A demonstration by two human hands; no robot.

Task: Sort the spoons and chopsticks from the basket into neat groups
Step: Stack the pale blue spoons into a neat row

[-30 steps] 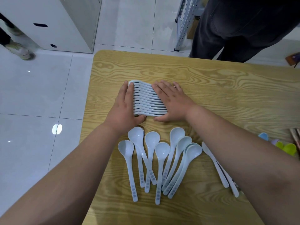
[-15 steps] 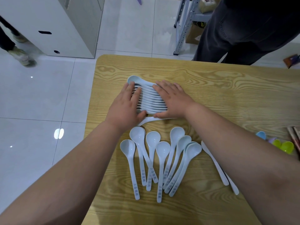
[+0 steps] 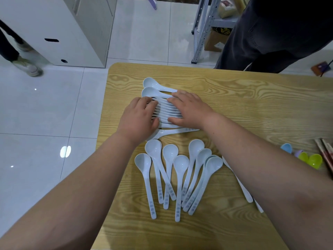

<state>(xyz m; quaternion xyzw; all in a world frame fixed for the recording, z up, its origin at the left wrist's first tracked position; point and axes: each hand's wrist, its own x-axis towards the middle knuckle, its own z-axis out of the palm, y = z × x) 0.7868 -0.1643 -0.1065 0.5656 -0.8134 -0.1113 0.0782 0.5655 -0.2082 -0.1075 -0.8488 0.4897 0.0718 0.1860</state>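
A row of several pale blue spoons (image 3: 166,110) lies sideways on the wooden table (image 3: 252,109), bowls to the left. My left hand (image 3: 139,118) presses on the bowl ends with fingers slightly bent. My right hand (image 3: 189,109) lies flat on the handles. Two spoons (image 3: 155,87) have spread out at the far end of the row, and one spoon (image 3: 173,132) lies loose at the near end. Closer to me, several more pale blue spoons (image 3: 180,170) lie fanned out, handles toward me. Chopsticks (image 3: 324,152) show at the right edge.
Small coloured spoons (image 3: 310,159), yellow-green, blue and purple, lie at the right beside the chopsticks. A person in dark trousers (image 3: 270,33) stands behind the table. A white cabinet (image 3: 59,29) and a metal rack (image 3: 203,29) stand on the tiled floor. The table's left edge is close to the spoons.
The tight row of spoons has loosened: two spoons fanned out at the far end and one slid loose at the near end. Both hands stay on the row.
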